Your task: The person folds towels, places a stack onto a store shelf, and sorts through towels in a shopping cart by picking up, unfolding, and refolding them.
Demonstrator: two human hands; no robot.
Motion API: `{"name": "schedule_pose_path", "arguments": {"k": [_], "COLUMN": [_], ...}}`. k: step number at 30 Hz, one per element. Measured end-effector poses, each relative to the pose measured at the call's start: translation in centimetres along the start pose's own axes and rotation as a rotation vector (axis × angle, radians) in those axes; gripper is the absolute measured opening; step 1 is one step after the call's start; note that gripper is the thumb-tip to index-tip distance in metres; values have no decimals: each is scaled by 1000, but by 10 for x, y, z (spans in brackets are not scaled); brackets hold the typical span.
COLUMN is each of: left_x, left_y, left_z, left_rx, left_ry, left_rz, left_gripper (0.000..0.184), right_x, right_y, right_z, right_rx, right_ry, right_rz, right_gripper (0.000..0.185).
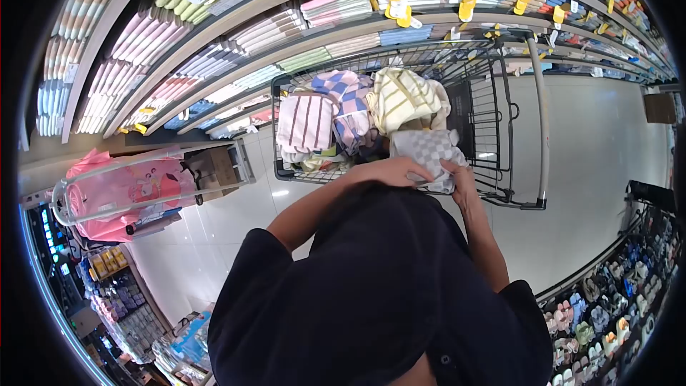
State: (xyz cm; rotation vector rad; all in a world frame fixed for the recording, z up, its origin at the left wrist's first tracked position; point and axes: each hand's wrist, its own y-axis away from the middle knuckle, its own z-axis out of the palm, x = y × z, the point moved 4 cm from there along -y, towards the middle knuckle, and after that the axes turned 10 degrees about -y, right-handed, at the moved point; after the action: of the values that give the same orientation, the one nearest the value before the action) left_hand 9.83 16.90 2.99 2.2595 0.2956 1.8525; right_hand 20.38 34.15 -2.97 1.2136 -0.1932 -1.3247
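A grey-and-white checkered towel (427, 144) is between my hands at the near side of the shopping cart (529, 129). My left hand (401, 170) grips its lower left edge, with the fingertips partly hidden. My right hand (461, 179) pinches its right edge between thumb and fingers. Behind it in the cart lies a crumpled yellow-and-white striped towel (404, 96). A blue-and-pink checkered towel (346, 100) sits left of that. At the cart's left end, a pink towel with dark stripes (306, 123) is draped over other cloths.
Shelves of folded towels (236, 28) with yellow tags curve along the far side. To the left stands a rack with pink printed items (136, 182). Slippers (607, 314) line a display at the lower right. Pale glossy floor (579, 143) extends right of the cart.
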Motion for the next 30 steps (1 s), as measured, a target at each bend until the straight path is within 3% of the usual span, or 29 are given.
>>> {"name": "schedule_pose_path", "arguments": {"k": [2,3,4,5,6,7,8,12,14,15,17,18,21,22,23,25,30], "left_x": [-29,-46,-45,-105,-121,-179,-173,-186,-183,-193,-210,-208,-199,-198,-187,-157,-104], "left_y": [25,42,69,89,111,125,133,102,83,76,65,61,48,41,35,21,-51], "left_z": [-19,-38,-58,-75,-87,-91,-99,-101,-98,-101,-113,-119,-133,-131,-128,-108,-28], "left_rx": [171,432,651,661,670,613,614,593,637,632,502,546,535,652,642,676,503], "left_ry": [-264,-351,-364,-595,-705,-759,-581,-535,-531,-530,-753,-823,-750,-783,-792,-433,-736], "left_rz": [-67,-95,-351,-587,-783,-870,-925,-1032,-1055,-1047,-1090,-1004,-841,-745,-744,-652,-392], "left_gripper": [39,30,34,50,78,103,118,116,98,98,73,46,36,24,24,17,15], "right_x": [-13,-25,-45,-66,-81,-97,-108,-123,-123,-118,-106,-100,-96,-92,-86,-81,-82], "right_y": [12,22,45,67,83,97,109,131,135,133,126,123,123,120,116,114,109], "right_z": [-11,-20,-19,-17,-30,-47,-62,-107,-110,-111,-115,-116,-110,-116,-120,-125,-121], "right_rx": [67,52,9,-36,-40,-46,-20,88,153,162,275,314,331,345,350,318,342], "right_ry": [70,80,94,114,134,157,108,59,124,125,247,211,228,260,249,332,355], "right_rz": [-110,-83,-180,-284,-361,-435,-429,-439,-431,-435,-456,-476,-528,-571,-569,-620,-667], "right_gripper": [43,47,49,51,53,55,57,56,46,46,38,34,32,29,29,28,20]}}
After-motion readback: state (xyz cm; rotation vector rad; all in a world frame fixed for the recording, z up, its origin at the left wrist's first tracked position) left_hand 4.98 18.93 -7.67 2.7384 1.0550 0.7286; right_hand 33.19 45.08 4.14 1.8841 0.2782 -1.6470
